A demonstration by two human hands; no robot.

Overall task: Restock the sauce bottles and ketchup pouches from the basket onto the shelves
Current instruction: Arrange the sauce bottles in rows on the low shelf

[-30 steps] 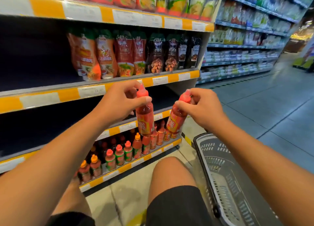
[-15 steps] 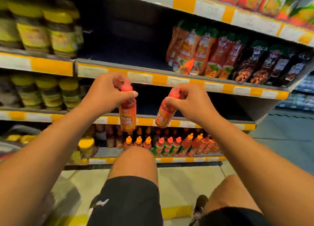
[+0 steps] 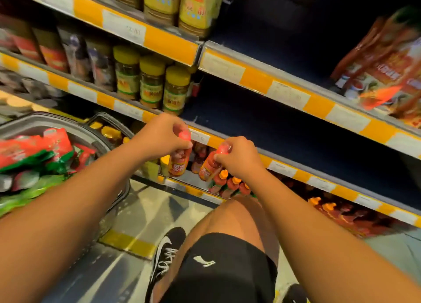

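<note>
Gripping 2 sauce bottles, left hand (image 3: pixel 162 136) on left bottle (image 3: pixel 180 160), right hand (image 3: pixel 238 158) on right bottle (image 3: pixel 210 166), both pinching by capped necks; likely light, rigid, smooth plastic.

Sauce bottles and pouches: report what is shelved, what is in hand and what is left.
Done: orange-capped bottles already stand in rows on the bottom shelf. In hand: the left hand grips one red-capped sauce bottle by its top, the right hand another, both in front of that shelf, not yet set down. Left: the basket still holds red and green pouches.
</note>
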